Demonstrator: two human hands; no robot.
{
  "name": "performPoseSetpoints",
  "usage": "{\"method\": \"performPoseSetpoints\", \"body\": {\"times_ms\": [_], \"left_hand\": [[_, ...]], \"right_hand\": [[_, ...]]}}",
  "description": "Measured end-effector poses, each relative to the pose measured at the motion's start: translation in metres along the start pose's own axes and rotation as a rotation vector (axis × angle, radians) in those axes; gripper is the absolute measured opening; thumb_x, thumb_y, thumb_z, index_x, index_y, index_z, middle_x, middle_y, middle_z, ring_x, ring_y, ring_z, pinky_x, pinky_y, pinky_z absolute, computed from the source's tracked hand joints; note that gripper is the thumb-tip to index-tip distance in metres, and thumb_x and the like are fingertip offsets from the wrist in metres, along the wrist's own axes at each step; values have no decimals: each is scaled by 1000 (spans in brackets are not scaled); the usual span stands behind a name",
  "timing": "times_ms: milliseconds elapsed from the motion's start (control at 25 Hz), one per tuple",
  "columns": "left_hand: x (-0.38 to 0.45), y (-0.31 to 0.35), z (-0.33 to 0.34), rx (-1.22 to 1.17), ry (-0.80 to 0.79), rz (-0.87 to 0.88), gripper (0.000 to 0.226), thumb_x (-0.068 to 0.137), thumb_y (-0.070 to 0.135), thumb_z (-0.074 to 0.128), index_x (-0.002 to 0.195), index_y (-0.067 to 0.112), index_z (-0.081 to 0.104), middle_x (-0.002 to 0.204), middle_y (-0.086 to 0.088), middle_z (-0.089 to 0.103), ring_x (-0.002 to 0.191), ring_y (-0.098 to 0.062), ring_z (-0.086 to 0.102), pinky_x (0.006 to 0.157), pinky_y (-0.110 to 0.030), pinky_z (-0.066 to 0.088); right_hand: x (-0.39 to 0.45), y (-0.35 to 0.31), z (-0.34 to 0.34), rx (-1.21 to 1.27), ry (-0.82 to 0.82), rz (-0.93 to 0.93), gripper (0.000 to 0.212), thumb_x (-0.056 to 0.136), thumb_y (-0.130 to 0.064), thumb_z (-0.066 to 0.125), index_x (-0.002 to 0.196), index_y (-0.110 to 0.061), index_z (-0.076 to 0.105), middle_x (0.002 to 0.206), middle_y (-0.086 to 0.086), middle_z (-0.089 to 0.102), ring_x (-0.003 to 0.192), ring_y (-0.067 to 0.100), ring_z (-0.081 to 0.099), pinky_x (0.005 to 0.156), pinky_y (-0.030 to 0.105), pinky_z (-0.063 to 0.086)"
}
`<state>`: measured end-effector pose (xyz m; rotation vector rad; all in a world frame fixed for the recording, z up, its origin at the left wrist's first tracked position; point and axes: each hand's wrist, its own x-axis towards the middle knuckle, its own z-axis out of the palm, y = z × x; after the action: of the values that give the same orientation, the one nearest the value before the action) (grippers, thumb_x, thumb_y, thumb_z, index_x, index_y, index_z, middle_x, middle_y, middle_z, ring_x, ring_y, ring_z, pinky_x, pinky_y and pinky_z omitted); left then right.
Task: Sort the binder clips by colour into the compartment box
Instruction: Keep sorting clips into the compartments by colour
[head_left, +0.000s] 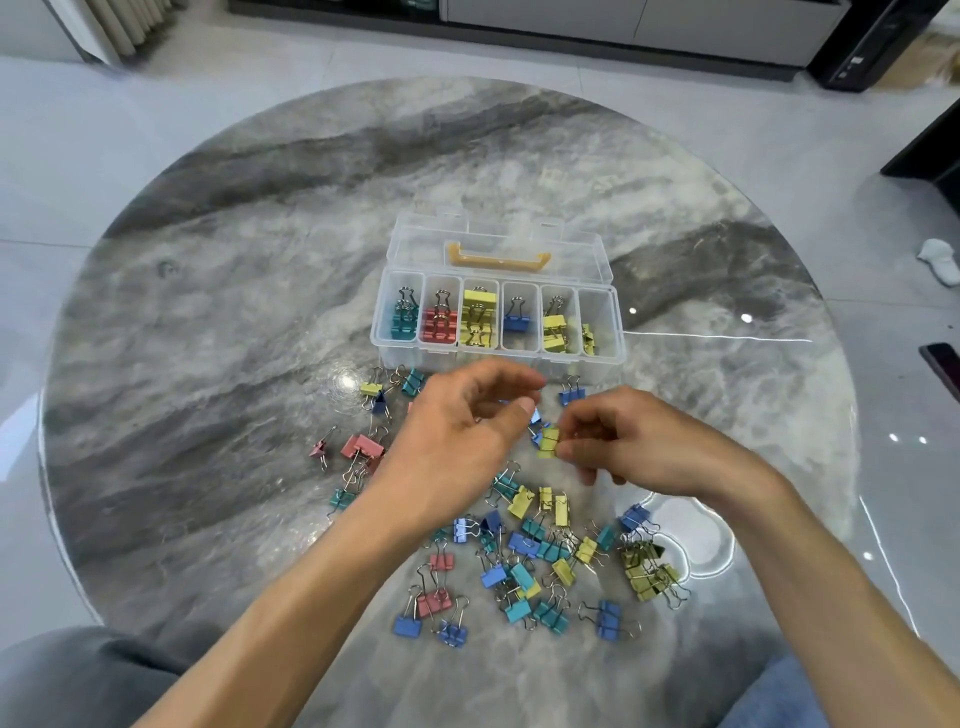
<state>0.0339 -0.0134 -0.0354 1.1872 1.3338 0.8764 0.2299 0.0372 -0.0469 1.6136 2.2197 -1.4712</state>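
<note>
Head view showed a yellow binder clip (549, 442) pinched in the fingertips of the right hand (639, 449), raised just above the loose pile of clips (540, 551) on the marble table (234, 312). The left hand (462, 431) hovered beside it, fingers loosely curled; a bit of blue showed by its thumb, but whether it held a clip could not be told. Beyond both hands stood the open compartment box (497, 356), with teal, red, yellow and blue clips already in separate cells. The step in hand looked like carrying one picked clip; next it would need lifting forward over the box wall and dropping into a yellow cell.
</note>
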Motion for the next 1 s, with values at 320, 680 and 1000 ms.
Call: {"method": "performPoseSetpoints", "body": {"times_ms": [320, 680, 1000], "left_hand": [[1, 0, -4, -10, 47, 10, 23, 80, 21, 80, 102, 16, 76, 84, 2, 77, 79, -6, 71, 74, -22, 57], [5, 6, -11, -442, 69, -109, 19, 79, 16, 73, 95, 5, 74, 78, -5, 73, 70, -16, 67, 64, -22, 56], [0, 2, 2, -105, 292, 82, 20, 76, 11, 83, 90, 16, 70, 77, 2, 73, 70, -9, 68, 68, -20, 56]], "right_hand": [[-10, -19, 1, 451, 52, -240, 23, 90, -28, 65, 88, -5, 66, 72, 11, 70, 61, 16, 58, 50, 25, 43], [-1, -24, 9, 764, 235, -217, 13, 89, -16, 63, 81, -6, 61, 71, 11, 68, 60, 19, 58, 49, 27, 44], [-4, -31, 26, 675, 345, -281, 17, 100, -12, 53, 89, -2, 61, 71, 9, 68, 61, 22, 56, 52, 32, 45]]}}
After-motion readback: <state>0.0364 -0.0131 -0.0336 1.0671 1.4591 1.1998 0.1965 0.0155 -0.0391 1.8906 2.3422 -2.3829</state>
